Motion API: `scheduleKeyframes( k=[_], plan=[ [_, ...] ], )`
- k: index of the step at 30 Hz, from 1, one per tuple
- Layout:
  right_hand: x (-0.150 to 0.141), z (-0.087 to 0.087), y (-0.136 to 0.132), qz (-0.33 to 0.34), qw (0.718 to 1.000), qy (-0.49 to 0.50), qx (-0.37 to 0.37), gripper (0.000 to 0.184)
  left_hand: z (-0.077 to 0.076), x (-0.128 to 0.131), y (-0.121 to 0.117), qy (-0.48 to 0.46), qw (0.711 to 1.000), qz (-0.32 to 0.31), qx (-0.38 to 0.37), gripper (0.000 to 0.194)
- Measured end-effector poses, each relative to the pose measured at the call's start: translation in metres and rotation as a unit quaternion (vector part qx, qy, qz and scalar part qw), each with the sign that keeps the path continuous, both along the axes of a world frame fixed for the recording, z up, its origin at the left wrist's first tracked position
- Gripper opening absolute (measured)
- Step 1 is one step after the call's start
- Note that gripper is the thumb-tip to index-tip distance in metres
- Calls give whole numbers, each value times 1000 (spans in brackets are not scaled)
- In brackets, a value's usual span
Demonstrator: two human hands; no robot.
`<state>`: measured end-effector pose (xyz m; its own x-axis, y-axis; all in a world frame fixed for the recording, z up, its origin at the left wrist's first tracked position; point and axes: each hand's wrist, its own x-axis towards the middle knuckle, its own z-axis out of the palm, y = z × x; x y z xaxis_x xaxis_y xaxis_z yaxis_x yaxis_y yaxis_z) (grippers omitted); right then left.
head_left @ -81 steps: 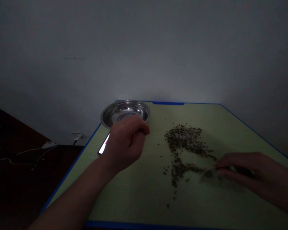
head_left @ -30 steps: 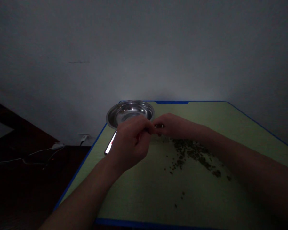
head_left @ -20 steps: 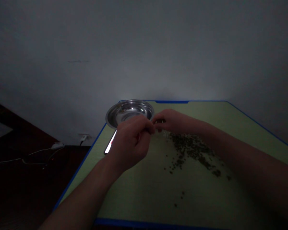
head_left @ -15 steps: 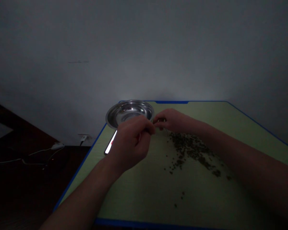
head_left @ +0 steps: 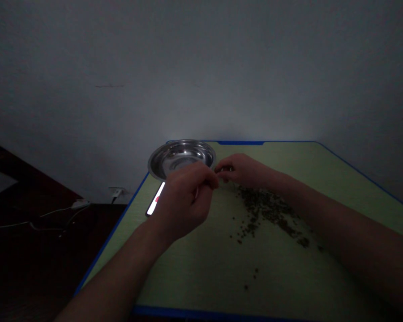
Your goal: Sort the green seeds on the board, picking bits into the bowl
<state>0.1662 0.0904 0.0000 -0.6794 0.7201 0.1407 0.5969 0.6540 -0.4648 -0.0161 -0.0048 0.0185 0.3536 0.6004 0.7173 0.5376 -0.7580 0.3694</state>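
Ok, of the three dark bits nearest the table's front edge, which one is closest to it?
The leftmost bit, alone and lowest in view. The other two bits lie close together, farther from the blue edge.

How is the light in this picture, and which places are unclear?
Head view: dim overall, with glints in the bowl and a screen glowing white beside the left hand; head view again: grains near the right forearm look dark and smeared.
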Motion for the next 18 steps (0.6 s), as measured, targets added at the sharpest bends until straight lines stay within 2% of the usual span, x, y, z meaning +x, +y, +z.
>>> scheduleKeyframes(
  k=[7,18],
  plan=[
    [-1,-3,-7,-12,1000,1,1,18,0,0,-1,4,1000,1,-3,19],
    [-10,-10,-28,15,999,21,-35,17,-1,0,0,5,1000,0,-6,19]
  ],
)
